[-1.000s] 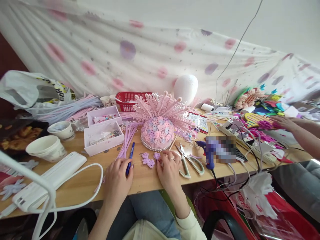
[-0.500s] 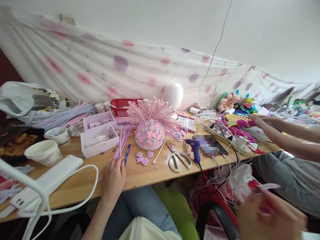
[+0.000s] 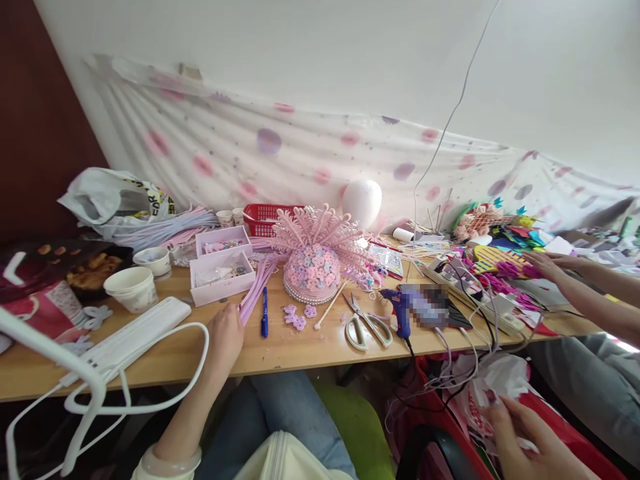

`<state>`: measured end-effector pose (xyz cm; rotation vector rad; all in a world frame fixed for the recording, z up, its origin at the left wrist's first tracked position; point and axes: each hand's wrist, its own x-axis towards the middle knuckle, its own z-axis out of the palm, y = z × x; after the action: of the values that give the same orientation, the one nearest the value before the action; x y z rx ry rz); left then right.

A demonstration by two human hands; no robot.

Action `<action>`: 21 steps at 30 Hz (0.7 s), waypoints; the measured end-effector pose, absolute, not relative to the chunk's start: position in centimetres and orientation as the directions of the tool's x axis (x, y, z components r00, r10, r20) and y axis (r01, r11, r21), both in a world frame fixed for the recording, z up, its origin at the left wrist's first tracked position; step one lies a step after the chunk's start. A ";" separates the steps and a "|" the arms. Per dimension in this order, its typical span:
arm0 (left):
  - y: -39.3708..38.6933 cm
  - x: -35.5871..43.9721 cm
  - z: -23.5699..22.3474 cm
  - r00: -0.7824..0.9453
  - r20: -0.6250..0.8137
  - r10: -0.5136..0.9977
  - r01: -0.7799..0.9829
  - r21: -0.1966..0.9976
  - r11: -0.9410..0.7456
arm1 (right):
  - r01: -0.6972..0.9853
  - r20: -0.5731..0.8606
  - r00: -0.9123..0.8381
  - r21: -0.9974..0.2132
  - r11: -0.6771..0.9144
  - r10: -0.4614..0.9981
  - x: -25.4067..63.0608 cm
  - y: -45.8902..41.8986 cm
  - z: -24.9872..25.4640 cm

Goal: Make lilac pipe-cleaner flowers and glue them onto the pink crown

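Observation:
My left hand [image 3: 225, 333] rests on the wooden table [image 3: 300, 350], its back towards me and its fingers curled out of sight, against the near ends of a bundle of purple pipe cleaners [image 3: 257, 287]. A blue pen [image 3: 264, 312] lies loose just to its right. My right hand [image 3: 530, 440] is low at the bottom right, below the table edge, fingers stretched towards a white plastic bag [image 3: 480, 390]. A pink and purple flower headpiece [image 3: 314, 263] stands at the table's middle, with small purple flower pieces [image 3: 297, 317] in front of it.
Scissors [image 3: 367, 327], a blue glue gun [image 3: 400, 310] and tangled cables [image 3: 475, 300] lie to the right. Two pink boxes [image 3: 220, 270], paper cups [image 3: 133, 287] and a white lamp base [image 3: 125, 340] sit left. Another person's hands [image 3: 545, 263] work at the far right.
My left hand let go of the blue pen, which now lies on the table. My right hand left the flower pieces and dropped below the table edge at the right. The view swung left.

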<state>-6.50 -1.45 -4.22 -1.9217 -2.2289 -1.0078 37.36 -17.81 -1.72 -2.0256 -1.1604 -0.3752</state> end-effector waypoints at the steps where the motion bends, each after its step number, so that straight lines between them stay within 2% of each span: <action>1: -1.6 -6.9 -4.1 -0.255 0.424 0.869 0.887 0.461 0.035 | 0.857 0.562 0.488 -0.452 -0.245 0.668 35.7 -17.3 -1.2; 6: -4.2 -8.0 -4.0 -0.327 0.469 0.820 0.826 0.564 0.006 | 0.905 0.625 0.157 -0.401 0.142 0.764 29.2 -14.8 -0.9; 12: -9.6 -6.1 -3.8 -0.351 0.474 0.807 0.701 0.705 -0.109 | 0.759 0.627 -0.187 -0.397 0.516 0.757 21.5 -13.2 -1.6; 14: -11.0 -5.2 -3.1 -0.263 0.447 0.855 0.649 0.738 -0.186 | 0.684 0.601 -0.292 -0.413 0.602 0.744 18.7 -13.0 -1.1; 18: -12.4 -3.4 -2.1 0.160 0.330 0.930 0.522 0.772 -0.363 | 0.589 0.607 -0.412 -0.392 0.707 0.680 14.9 -11.9 -0.2; 20: -12.5 -3.0 -2.4 0.210 0.306 0.928 0.476 0.797 -0.371 | 0.588 0.657 -0.363 -0.388 0.709 0.661 14.2 -10.9 -0.4; 21: -12.4 -3.0 -2.8 0.144 0.336 0.931 0.458 0.811 -0.364 | 0.593 0.691 -0.313 -0.395 0.702 0.652 14.2 -10.3 -0.7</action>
<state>-3.04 -12.45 -2.76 -2.7102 -1.8944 -1.6544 14.24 -10.33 -0.68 -0.9536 -2.0079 0.0833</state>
